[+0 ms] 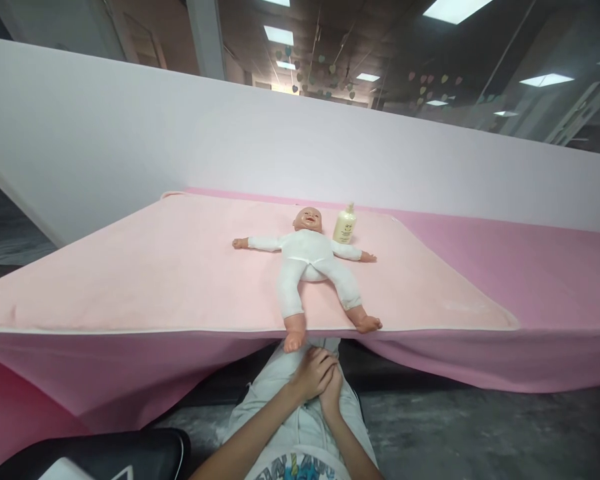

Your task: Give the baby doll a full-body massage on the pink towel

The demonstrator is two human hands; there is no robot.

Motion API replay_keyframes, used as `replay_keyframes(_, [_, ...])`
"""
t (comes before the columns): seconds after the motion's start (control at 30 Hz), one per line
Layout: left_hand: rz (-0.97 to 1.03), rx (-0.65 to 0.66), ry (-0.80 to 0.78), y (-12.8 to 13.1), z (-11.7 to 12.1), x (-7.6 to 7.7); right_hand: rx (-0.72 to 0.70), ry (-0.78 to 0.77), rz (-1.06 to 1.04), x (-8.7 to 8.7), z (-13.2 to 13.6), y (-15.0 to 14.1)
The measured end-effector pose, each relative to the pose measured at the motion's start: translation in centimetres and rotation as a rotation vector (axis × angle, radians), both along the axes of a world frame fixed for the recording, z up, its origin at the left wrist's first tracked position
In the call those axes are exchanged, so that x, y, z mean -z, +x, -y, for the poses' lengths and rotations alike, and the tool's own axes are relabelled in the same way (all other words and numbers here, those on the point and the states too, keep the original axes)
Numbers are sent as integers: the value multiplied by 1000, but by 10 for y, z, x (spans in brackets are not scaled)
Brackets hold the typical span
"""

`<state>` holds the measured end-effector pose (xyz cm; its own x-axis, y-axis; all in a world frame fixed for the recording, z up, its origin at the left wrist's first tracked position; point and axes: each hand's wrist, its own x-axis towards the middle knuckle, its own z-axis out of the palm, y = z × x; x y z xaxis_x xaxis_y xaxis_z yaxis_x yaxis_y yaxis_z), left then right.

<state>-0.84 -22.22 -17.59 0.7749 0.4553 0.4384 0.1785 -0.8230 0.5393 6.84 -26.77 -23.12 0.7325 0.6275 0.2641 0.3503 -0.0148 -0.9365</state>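
Note:
A baby doll [307,263] in a white suit lies on its back on a pale pink towel [155,273], arms spread, feet at the near edge. A cream lotion bottle [345,225] stands upright beside its head. Both my hands rest in my lap below the table edge. My left hand [314,373] lies over my right hand [333,393], fingers curled together, nothing visible in them. The doll's left foot hangs just above my hands without touching them.
A darker pink cloth [530,280] covers the table and drapes over its front. A white partition wall [180,147] stands behind. A black chair part [105,453] sits at the lower left. Grey floor lies under the table.

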Motion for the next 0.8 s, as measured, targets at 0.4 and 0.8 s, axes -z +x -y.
replay_keyframes(0.4, [28,-19,-46,-6,3,2,-66,62,-241,-5,2,0])
replay_keyframes(0.8, [131,-90,159,-4,4,10,-92,127,-227,-5,2,1])
